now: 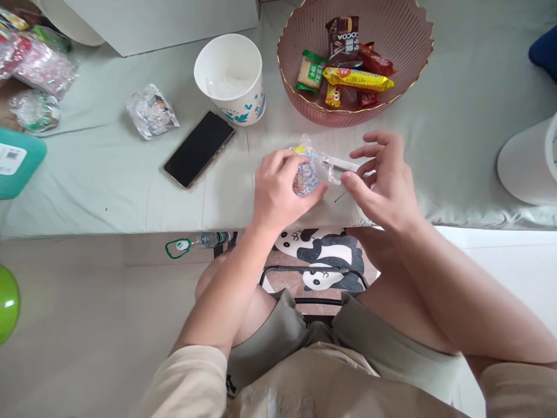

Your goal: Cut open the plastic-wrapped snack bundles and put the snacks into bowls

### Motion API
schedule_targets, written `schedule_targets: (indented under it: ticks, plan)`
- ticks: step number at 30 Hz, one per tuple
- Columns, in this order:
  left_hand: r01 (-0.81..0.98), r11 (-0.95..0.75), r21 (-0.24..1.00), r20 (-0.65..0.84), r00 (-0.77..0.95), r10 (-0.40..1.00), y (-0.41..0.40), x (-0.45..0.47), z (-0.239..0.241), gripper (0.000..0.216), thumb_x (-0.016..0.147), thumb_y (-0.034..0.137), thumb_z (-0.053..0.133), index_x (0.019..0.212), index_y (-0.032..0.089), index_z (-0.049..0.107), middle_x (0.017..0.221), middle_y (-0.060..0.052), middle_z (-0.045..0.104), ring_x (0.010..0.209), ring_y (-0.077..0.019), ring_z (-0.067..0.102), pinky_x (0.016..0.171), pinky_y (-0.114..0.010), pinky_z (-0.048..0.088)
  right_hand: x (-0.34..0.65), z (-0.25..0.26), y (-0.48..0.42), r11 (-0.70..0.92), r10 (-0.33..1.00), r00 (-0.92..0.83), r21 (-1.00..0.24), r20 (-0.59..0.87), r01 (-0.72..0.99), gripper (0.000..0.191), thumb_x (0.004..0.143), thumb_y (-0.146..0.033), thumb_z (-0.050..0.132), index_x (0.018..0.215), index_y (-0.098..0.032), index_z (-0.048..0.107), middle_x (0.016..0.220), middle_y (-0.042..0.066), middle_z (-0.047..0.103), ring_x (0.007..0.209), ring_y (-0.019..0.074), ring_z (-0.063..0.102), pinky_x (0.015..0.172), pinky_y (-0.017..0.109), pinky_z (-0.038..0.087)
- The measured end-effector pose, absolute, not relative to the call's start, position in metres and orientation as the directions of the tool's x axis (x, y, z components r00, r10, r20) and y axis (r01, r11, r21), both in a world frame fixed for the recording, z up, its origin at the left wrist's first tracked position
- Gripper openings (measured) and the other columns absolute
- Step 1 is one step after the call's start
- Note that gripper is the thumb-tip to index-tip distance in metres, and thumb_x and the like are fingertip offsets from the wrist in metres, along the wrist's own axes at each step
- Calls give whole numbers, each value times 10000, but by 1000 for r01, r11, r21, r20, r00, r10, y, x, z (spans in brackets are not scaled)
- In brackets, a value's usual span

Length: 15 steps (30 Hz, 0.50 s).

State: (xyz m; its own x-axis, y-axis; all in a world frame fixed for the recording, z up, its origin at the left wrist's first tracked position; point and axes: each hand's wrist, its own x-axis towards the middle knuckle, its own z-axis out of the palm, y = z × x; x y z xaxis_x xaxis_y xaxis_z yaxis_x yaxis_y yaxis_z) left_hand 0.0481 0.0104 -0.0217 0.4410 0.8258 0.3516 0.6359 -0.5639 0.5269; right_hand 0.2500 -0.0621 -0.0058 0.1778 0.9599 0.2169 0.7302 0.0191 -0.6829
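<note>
- your knees in beige shorts (304, 360) fill the bottom of the view, above a panda-print seat (324, 261).
- your left hand (278, 191) is closed around a clear-wrapped snack (307, 174), held just over the near edge of the table (108, 191).
- your right hand (385, 186) is loose with its fingers spread, holding nothing; its thumb sits just beside the wrapper's tail, and whether they touch cannot be told.
- behind the snack, a pink bowl (420, 69) holds wrapped sweets.
- to the left stand a paper cup (235, 87) and, just beside it, a dark phone (199, 148) lying flat.
</note>
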Motion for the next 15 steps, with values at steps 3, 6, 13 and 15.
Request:
schedule_targets:
  ticks: [3,6,13,15]
  plan:
    - [655,-577,487,308,490,816,3,57,-24,402,820,473,827,1123,224,740,1255,-125,702,1232,-349,643,1090,-527,523,239,-9,-56,126,963,70,-667,259,735,753,875,-612,681,1471,-252,395,1352,156,635,959,267,685,750,431,601]
    - [589,-620,519,334,528,781,3,56,-29,269,827,301,795,1078,215,747,1284,-121,704,1275,-336,648,1126,-515,526,230,-8,-51,124,970,34,-615,239,779,640,908,-504,639,1457,-237,450,1278,153,668,961,286,678,724,423,573]
    - [447,-639,625,398,522,755,13,37,-29,139,892,105,630,922,222,698,1240,-81,772,1322,-257,682,1138,-442,566,233,-3,-52,-80,987,141,-521,80,850,526,831,-186,489,1348,-228,574,663,0,611,579,228,564,582,319,369]
    - [434,-642,632,432,491,756,15,33,-26,155,908,96,584,873,215,678,1149,-78,793,1226,-239,729,1072,-420,600,237,-1,-53,-79,986,147,-537,84,840,536,810,-189,490,1339,-211,572,649,-3,603,568,230,558,578,318,364]
